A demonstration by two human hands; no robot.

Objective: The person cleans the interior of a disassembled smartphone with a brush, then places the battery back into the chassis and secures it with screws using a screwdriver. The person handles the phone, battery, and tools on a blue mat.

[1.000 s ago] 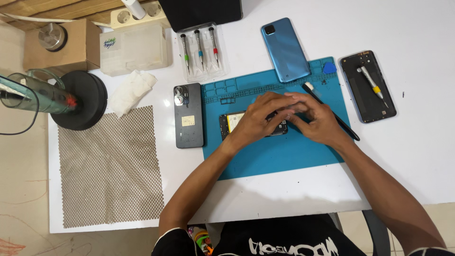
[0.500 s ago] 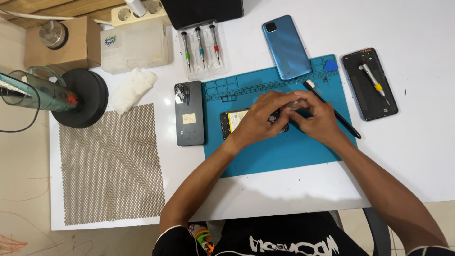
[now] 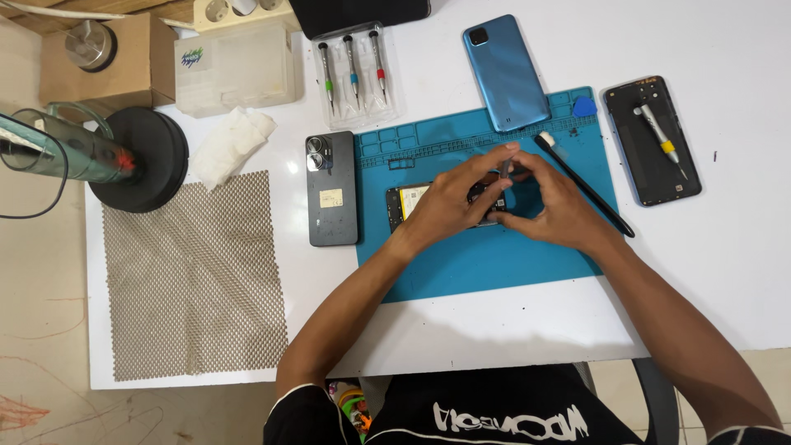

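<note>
A: What am I looking at on the head view?

B: I'm watching both hands meeting over the opened phone (image 3: 412,202) lying on the blue mat (image 3: 494,255); the left hand (image 3: 449,206) is covering its middle, fingers curled onto it; the right hand (image 3: 556,206) is pinching a thin grey tool (image 3: 505,167) upright between thumb and fingertips, tip down into the phone.

A: So both grips are closed?

B: The right grip is narrow and holding the tool; the left looks pressed flat on the phone, but I cannot tell whether it is truly clasping it.

A: How far along, in your judgement?

B: I'm judging it as mid-way; the blue back cover (image 3: 504,72) is already off and lying at the mat's top edge; a dark frame (image 3: 652,140) with a yellow-handled screwdriver (image 3: 659,136) on it is sitting on the counter (image 3: 725,272) to the right; a second grey phone (image 3: 332,188) is resting just beside the mat; the internals are still being worked, and nothing is being put back together yet.
</note>
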